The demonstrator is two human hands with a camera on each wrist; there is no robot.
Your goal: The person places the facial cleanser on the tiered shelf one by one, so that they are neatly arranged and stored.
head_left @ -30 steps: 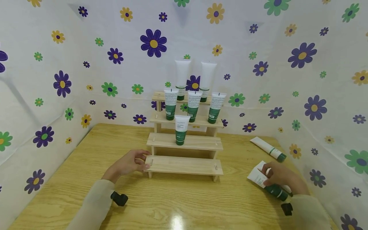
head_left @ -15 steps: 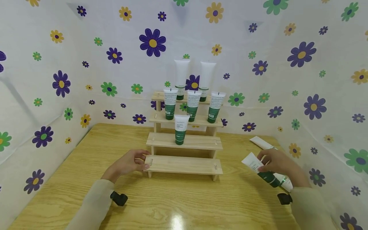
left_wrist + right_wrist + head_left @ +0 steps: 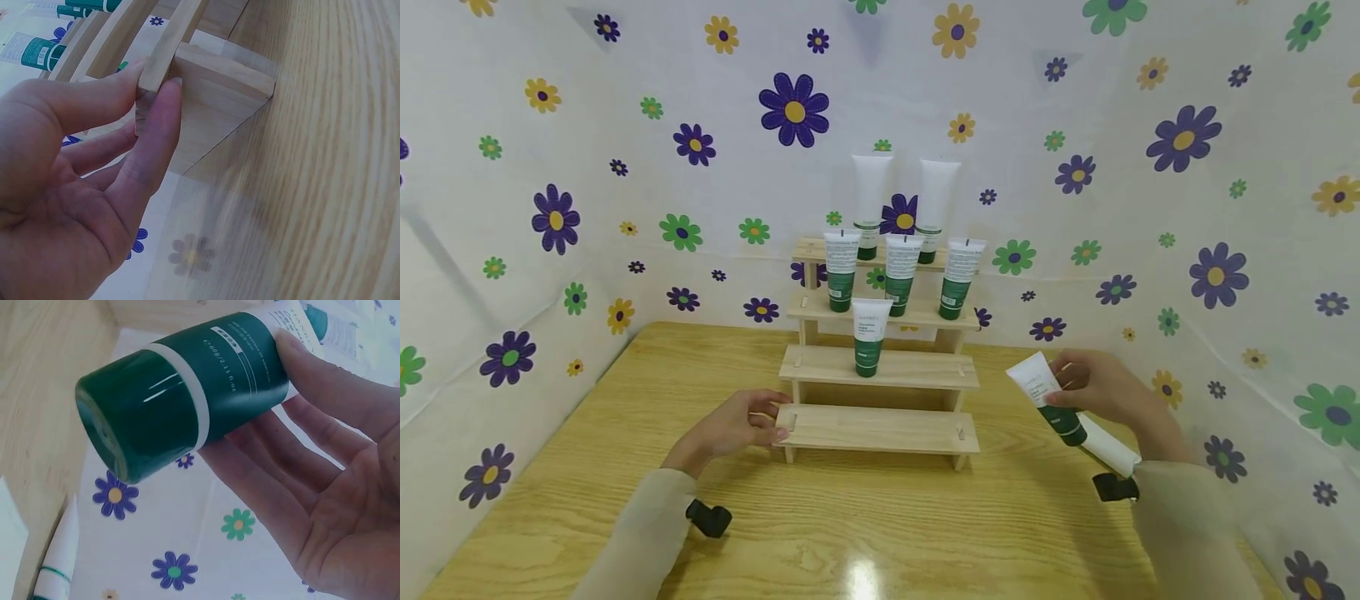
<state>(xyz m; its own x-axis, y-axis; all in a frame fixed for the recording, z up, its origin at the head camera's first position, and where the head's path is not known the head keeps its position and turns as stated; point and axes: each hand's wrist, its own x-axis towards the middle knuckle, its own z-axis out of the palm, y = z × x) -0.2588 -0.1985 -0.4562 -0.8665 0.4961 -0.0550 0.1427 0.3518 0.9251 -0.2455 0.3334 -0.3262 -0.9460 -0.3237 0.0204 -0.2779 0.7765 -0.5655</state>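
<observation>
My right hand [image 3: 1101, 385] grips a white-and-green squeeze tube [image 3: 1047, 400], tilted with its green cap low and held above the table; in the right wrist view the thumb lies on one side of the tube [image 3: 244, 369] and the fingers on the other. At the left end of the lowest step, my left hand [image 3: 735, 427] pinches the board of a wooden tiered stand [image 3: 880, 429] between thumb and fingers, as the left wrist view shows on the stand's edge [image 3: 164, 53]. A single tube [image 3: 869, 337] stands upright on the second step up.
Three small tubes [image 3: 901, 275] stand on the third step, and two taller white tubes [image 3: 871, 204] on the top one. A white tube [image 3: 1108, 446] lies on the table [image 3: 850, 517] under my right hand. Flower-patterned cloth [image 3: 715, 125] walls the back and sides.
My right hand has lifted the squeeze tube off the table and carried it up and leftward toward the stand. My left hand has stayed on the lowest step.
</observation>
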